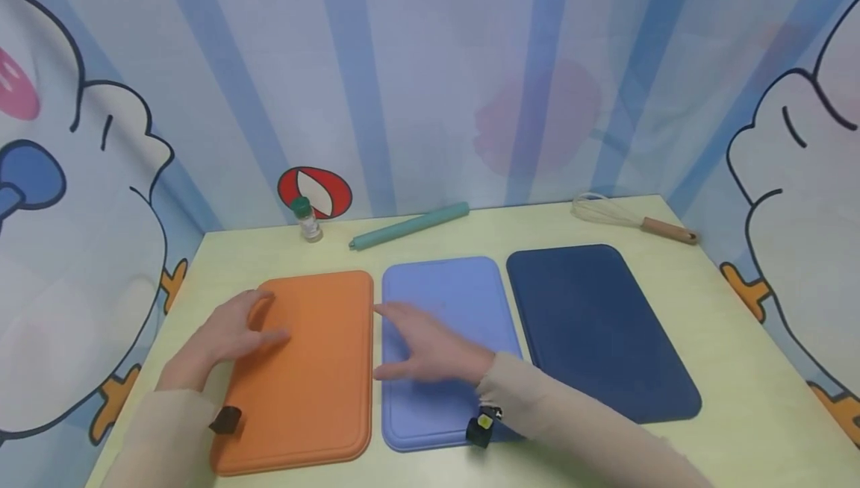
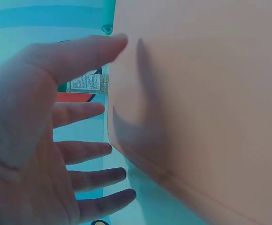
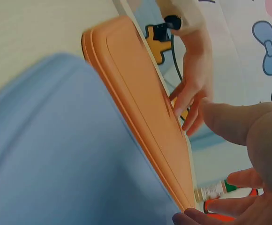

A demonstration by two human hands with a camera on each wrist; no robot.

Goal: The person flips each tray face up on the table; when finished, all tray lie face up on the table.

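Three cutting boards lie side by side on the table. My left hand, fingers spread, hovers at the left edge of the orange cutting board; in the left wrist view its shadow falls on that board. Over the light purple-blue cutting board is my right hand, its thumb and fingers apart and pointing left toward the orange board. Neither hand holds anything. To the right lies the dark navy cutting board, with the right sleeve crossing near its lower left corner.
At the back left stands a small spice jar with a green lid. A green rolling pin lies beside it near the back edge. A whisk with a wooden handle lies at the back right. A striped cartoon curtain surrounds the table.
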